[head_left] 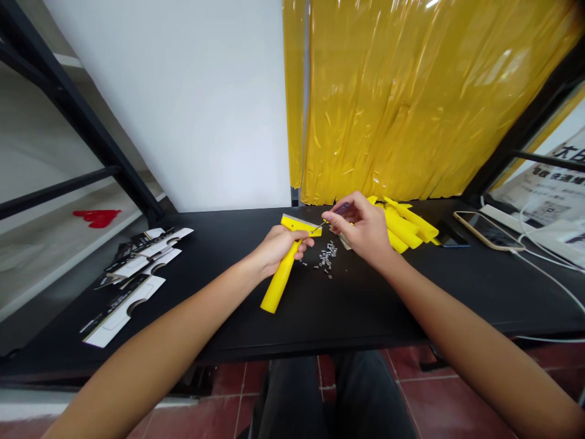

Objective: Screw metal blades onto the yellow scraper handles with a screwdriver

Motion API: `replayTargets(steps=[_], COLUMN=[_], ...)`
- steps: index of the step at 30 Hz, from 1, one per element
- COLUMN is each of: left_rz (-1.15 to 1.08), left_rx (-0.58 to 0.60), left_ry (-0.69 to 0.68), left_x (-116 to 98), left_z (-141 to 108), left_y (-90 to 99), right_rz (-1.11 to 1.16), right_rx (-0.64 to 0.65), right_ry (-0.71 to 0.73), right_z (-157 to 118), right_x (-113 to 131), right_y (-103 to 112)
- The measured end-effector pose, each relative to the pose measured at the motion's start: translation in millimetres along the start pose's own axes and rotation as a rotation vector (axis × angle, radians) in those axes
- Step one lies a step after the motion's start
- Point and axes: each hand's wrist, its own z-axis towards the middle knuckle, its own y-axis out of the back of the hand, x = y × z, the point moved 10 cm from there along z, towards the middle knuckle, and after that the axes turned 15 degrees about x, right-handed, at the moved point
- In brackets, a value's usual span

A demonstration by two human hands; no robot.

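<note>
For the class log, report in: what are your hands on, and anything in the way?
Left hand gripping yellow scraper handle. Right hand holding small screwdriver, tip at scraper head. Loose screws beside hands, not blocking.

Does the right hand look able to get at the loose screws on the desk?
Likely yes: the right hand is right beside the screws with nothing between, though it holds a screwdriver.

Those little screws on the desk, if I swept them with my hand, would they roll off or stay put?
They'd probably roll and scatter: the screws look small and round-shanked, lying loose in a heap. They're likely light too, so a slight push across the smooth-looking black desk might send them sliding.
</note>
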Motion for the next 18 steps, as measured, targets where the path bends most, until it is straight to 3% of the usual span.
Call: replayTargets(steps=[4, 10, 18], left_rz=[0.070, 0.187, 0.487], left_rx=[-0.066, -0.143, -0.198], left_ry=[-0.005, -0.023, -0.100], left_x=[-1, -12, -34], left_z=[1, 0, -3], left_y=[11.7, 25.8, 31.9], right_rz=[-0.346, -0.595, -0.485], right_rx=[0.070, 0.151, 0.284], right_ry=[-0.085, -0.166, -0.064], right_z=[2, 7, 8], right_x=[-5, -21, -13], right_y=[-4, -8, -14])
